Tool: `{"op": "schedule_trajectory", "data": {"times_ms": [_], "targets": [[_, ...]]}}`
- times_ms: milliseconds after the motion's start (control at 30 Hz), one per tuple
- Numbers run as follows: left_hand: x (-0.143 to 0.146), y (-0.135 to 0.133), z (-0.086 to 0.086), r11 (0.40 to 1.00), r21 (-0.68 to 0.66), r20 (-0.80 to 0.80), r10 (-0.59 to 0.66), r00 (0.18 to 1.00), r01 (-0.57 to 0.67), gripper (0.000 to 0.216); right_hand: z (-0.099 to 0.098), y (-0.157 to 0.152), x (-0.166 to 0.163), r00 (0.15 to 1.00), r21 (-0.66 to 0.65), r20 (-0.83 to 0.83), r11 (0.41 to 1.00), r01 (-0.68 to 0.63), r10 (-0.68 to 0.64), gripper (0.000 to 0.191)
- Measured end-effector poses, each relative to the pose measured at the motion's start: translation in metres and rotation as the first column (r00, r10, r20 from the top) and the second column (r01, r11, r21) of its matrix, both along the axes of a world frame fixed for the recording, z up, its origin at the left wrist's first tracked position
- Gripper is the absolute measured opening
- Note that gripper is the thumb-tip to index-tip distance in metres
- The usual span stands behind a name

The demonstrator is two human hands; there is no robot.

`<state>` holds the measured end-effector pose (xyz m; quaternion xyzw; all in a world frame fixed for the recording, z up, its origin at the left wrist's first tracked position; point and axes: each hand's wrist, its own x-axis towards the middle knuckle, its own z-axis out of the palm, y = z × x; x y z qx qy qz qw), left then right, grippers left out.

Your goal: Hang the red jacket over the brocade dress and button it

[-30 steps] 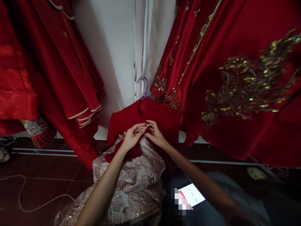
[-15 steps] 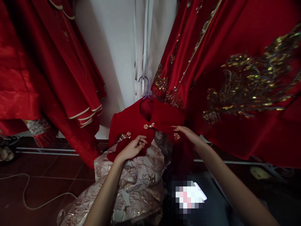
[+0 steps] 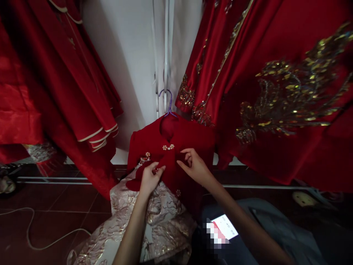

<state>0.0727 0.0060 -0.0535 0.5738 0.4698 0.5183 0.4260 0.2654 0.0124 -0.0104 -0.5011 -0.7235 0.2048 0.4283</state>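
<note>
A short dark red jacket (image 3: 154,141) hangs on a purple hanger (image 3: 167,105) over a pale gold patterned skirt (image 3: 162,217). A pearl clasp (image 3: 168,147) sits closed under its collar, and another ornament (image 3: 145,159) lies on its left front. My left hand (image 3: 150,177) pinches the jacket's front edge at a lower clasp. My right hand (image 3: 194,165) grips the opposite flap of the jacket just beside it, fingers curled on the cloth. The two hands are a few centimetres apart.
Long red gowns (image 3: 63,95) hang at the left and a red gown with gold embroidery (image 3: 281,95) at the right, close around the jacket. A white wall (image 3: 129,62) is behind. A phone (image 3: 224,228) lies on my lap. A white cord (image 3: 33,235) runs over the dark tiled floor.
My right hand has come back in from the right flap to the jacket's middle. My left hand has risen slightly and now pinches the front edge. The flaps are drawn closer together.
</note>
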Motion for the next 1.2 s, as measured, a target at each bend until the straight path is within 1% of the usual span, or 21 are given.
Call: {"op": "schedule_trajectory", "data": {"times_ms": [33, 67, 100, 133, 167, 267, 333, 400, 500, 600, 633, 667, 700, 767, 833, 933, 1033, 1100, 1200], "targets": [[-0.003, 0.0, 0.0, 0.99, 0.055, -0.024, 0.128, 0.992, -0.126, 0.03, 0.001, -0.002, -0.006, 1.0, 0.019, -0.005, 1.0, 0.008, -0.008, 0.031], [-0.005, -0.001, 0.001, 0.97, 0.103, -0.051, 0.227, 0.973, -0.221, 0.029, 0.001, -0.004, -0.013, 1.0, 0.004, -0.015, 1.0, -0.018, 0.018, 0.025], [-0.007, -0.001, 0.002, 0.951, 0.144, -0.076, 0.288, 0.955, -0.276, 0.028, 0.0, -0.007, -0.021, 0.998, -0.031, -0.03, 0.998, -0.06, 0.059, 0.022], [-0.008, -0.002, 0.003, 0.941, 0.173, -0.095, 0.309, 0.946, -0.29, 0.027, -0.002, -0.01, -0.029, 0.994, -0.07, -0.047, 0.993, -0.1, 0.097, 0.022], [-0.009, -0.004, 0.005, 0.944, 0.189, -0.103, 0.295, 0.95, -0.272, 0.027, -0.005, -0.012, -0.038, 0.99, -0.103, -0.068, 0.987, -0.126, 0.12, 0.025], [-0.007, -0.007, 0.006, 0.971, 0.174, -0.061, 0.175, 0.983, -0.162, 0.025, -0.019, -0.013, -0.06, 0.98, -0.147, -0.165, 0.979, -0.138, 0.113, 0.036], [-0.007, -0.007, 0.005, 0.982, 0.139, -0.007, 0.128, 0.992, -0.126, 0.025, -0.027, -0.009, -0.07, 0.962, -0.169, -0.25, 0.974, -0.151, 0.106, 0.034], [-0.009, -0.005, 0.001, 0.985, 0.11, 0.042, 0.129, 0.991, -0.132, 0.026, -0.032, -0.003, -0.074, 0.941, -0.194, -0.321, 0.966, -0.172, 0.104, 0.032], [-0.018, 0.004, -0.008, 0.969, 0.136, 0.037, 0.204, 0.978, -0.207, 0.024, -0.033, 0.005, -0.075, 0.93, -0.208, -0.35, 0.96, -0.189, 0.107, 0.031], [-0.033, 0.019, -0.02, 0.908, 0.207, -0.008, 0.374, 0.927, -0.365, 0.02, -0.028, 0.012, -0.075, 0.938, -0.188, -0.331, 0.967, -0.171, 0.102, 0.03], [-0.038, 0.025, -0.023, 0.894, 0.209, -0.003, 0.406, 0.914, -0.397, 0.021, -0.025, 0.014, -0.077, 0.939, -0.173, -0.327, 0.971, -0.167, 0.104, 0.031], [-0.042, 0.03, -0.026, 0.893, 0.197, 0.015, 0.409, 0.912, -0.404, 0.022, -0.023, 0.017, -0.079, 0.938, -0.152, -0.328, 0.974, -0.167, 0.11, 0.032], [-0.045, 0.035, -0.029, 0.905, 0.175, 0.04, 0.386, 0.921, -0.387, 0.023, -0.02, 0.02, -0.081, 0.936, -0.129, -0.329, 0.977, -0.172, 0.121, 0.032], [-0.048, 0.043, -0.031, 0.945, 0.128, 0.086, 0.292, 0.952, -0.302, 0.024, -0.015, 0.028, -0.086, 0.936, -0.081, -0.319, 0.98, -0.181, 0.147, 0.032], [-0.049, 0.047, -0.03, 0.967, 0.098, 0.128, 0.221, 0.967, -0.234, 0.025, -0.013, 0.036, -0.09, 0.945, -0.047, -0.281, 0.981, -0.19, 0.17, 0.032], [-0.047, 0.048, -0.027, 0.977, 0.073, 0.185, 0.182, 0.966, -0.198, 0.025, -0.017, 0.048, -0.092, 0.96, -0.033, -0.209, 0.98, -0.196, 0.185, 0.032], [-0.046, 0.046, -0.024, 0.988, 0.042, 0.212, 0.138, 0.967, -0.15, 0.024, -0.023, 0.055, -0.092, 0.969, -0.018, -0.172, 0.983, -0.185, 0.179, 0.031], [-0.045, 0.044, -0.021, 0.99, 0.023, 0.213, 0.133, 0.968, -0.141, 0.024, -0.025, 0.056, -0.093, 0.975, 0.0, -0.145, 0.986, -0.167, 0.165, 0.03], [-0.044, 0.042, -0.017, 0.982, 0.013, 0.18, 0.182, 0.967, -0.187, 0.025, -0.026, 0.057, -0.096, 0.988, 0.013, -0.086, 0.991, -0.132, 0.132, 0.03]]}}
